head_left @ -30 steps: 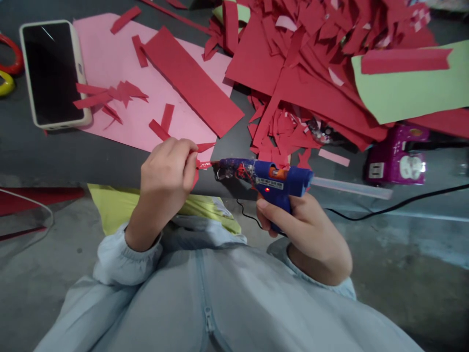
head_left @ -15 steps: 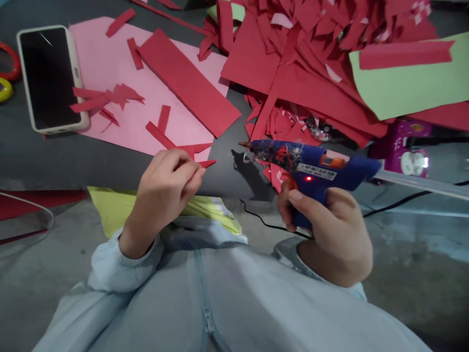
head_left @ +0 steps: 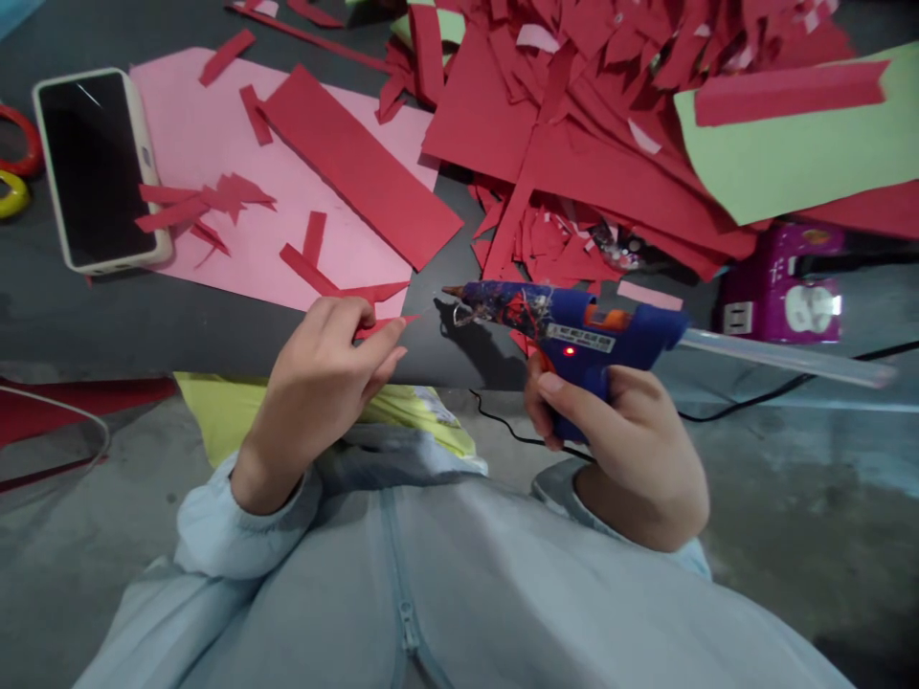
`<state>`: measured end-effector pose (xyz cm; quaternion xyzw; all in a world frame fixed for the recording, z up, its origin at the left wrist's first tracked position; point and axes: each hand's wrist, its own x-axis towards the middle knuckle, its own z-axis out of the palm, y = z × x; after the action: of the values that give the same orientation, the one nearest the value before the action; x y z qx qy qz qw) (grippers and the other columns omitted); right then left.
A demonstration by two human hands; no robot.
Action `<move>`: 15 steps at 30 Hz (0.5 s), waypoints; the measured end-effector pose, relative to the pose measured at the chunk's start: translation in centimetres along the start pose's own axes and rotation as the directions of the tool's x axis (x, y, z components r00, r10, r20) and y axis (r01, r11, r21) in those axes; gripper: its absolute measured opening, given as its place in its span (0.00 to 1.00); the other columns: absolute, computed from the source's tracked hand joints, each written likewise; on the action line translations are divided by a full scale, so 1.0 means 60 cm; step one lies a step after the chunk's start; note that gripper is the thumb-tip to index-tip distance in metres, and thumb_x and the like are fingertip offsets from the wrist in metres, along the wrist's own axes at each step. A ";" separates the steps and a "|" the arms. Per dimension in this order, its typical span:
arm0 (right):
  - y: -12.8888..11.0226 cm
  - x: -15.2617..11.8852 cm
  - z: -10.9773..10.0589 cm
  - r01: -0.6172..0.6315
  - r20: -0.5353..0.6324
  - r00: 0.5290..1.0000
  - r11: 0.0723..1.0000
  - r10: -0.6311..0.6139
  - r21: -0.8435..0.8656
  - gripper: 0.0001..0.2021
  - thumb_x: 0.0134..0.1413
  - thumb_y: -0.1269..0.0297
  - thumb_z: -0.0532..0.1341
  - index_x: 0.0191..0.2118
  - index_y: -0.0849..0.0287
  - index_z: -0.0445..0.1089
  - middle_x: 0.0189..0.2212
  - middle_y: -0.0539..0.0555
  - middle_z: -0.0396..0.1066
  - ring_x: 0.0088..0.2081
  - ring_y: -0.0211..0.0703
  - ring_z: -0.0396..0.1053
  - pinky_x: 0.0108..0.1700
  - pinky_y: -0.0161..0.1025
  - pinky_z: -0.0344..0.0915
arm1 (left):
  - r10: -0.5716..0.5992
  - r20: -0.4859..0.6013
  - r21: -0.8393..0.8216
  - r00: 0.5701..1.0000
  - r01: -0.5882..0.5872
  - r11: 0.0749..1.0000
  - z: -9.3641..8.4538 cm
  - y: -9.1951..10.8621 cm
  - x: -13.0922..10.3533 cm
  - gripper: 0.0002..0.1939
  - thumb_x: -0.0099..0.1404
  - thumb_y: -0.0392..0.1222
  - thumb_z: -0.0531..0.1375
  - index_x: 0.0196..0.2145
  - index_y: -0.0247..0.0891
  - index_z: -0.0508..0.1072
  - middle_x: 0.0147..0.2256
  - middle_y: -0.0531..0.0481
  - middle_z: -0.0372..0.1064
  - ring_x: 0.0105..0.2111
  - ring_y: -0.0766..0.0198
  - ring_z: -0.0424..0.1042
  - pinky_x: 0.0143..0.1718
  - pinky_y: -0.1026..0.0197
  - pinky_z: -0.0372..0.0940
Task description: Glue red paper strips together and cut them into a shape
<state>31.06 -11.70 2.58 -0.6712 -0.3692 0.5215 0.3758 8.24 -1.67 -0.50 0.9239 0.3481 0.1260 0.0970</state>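
Note:
My right hand is wrapped round the grip of a blue hot glue gun, its red light lit. The nozzle points left, with stringy glue about it, and a clear glue stick juts from its back. Between the thumb and fingers of my left hand is a small red paper piece, its pointed end toward the nozzle. A gap separates nozzle and paper, with a thin glue thread faintly visible there. Red paper strips lie just beyond my left fingers on a pink sheet.
A phone lies on the pink sheet's left edge, beside scissors handles. A wide red strip crosses the sheet. Red paper scraps heap at the back right, near green paper and a purple box. A black cord runs below.
My right hand has moved the glue gun left, bringing its nozzle nearer the red paper piece. The fingers of my left hand have shifted slightly, still pinching the piece.

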 end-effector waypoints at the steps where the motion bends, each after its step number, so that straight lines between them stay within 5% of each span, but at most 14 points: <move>1: 0.000 -0.001 0.001 -0.002 -0.005 1.000 1.000 0.002 -0.001 0.12 0.58 0.59 0.63 0.26 0.58 0.66 0.15 0.47 0.63 0.17 0.34 0.59 0.20 0.36 0.57 | 0.003 0.017 0.006 1.000 -0.004 1.000 -0.001 0.000 0.001 0.13 0.71 0.40 0.55 0.49 0.41 0.75 0.41 0.42 0.69 0.42 0.54 0.67 0.42 0.54 0.66; 6: 0.003 -0.008 0.006 0.014 -0.072 0.997 1.000 -0.016 -0.022 0.07 0.59 0.61 0.61 0.34 0.59 0.69 0.17 0.46 0.63 0.18 0.36 0.61 0.21 0.36 0.58 | 0.031 0.036 0.039 0.999 -0.033 0.999 -0.006 0.002 0.004 0.12 0.71 0.41 0.54 0.47 0.41 0.75 0.41 0.42 0.67 0.41 0.54 0.66 0.41 0.54 0.65; 10: 0.020 -0.010 0.008 0.074 -0.160 0.979 0.953 -0.125 -0.292 0.09 0.58 0.58 0.60 0.34 0.58 0.71 0.16 0.46 0.63 0.19 0.38 0.63 0.24 0.37 0.60 | 0.056 0.044 0.083 0.997 -0.059 0.995 -0.007 0.002 0.004 0.14 0.71 0.42 0.55 0.51 0.38 0.73 0.41 0.41 0.67 0.42 0.52 0.65 0.42 0.54 0.65; 13: 0.035 -0.011 0.011 0.170 -0.236 0.913 0.836 -0.333 -0.521 0.11 0.54 0.57 0.61 0.25 0.56 0.68 0.15 0.47 0.63 0.17 0.39 0.61 0.23 0.38 0.58 | 0.064 0.054 0.109 0.996 -0.070 0.992 -0.006 0.000 0.005 0.16 0.72 0.43 0.53 0.53 0.37 0.72 0.42 0.40 0.67 0.43 0.52 0.65 0.43 0.54 0.65; 15: 0.040 -0.014 0.015 0.164 -0.290 0.853 0.750 -0.434 -0.641 0.10 0.55 0.56 0.59 0.29 0.56 0.70 0.18 0.49 0.67 0.18 0.40 0.63 0.23 0.38 0.57 | 0.067 0.063 0.116 0.996 -0.074 0.991 -0.005 -0.003 0.007 0.17 0.73 0.45 0.53 0.53 0.38 0.73 0.41 0.41 0.67 0.43 0.53 0.65 0.43 0.55 0.65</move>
<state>30.29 -13.45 0.64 -0.7804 -0.5284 0.1524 0.2975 8.34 -1.25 -0.21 0.9430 0.3192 0.0813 0.0480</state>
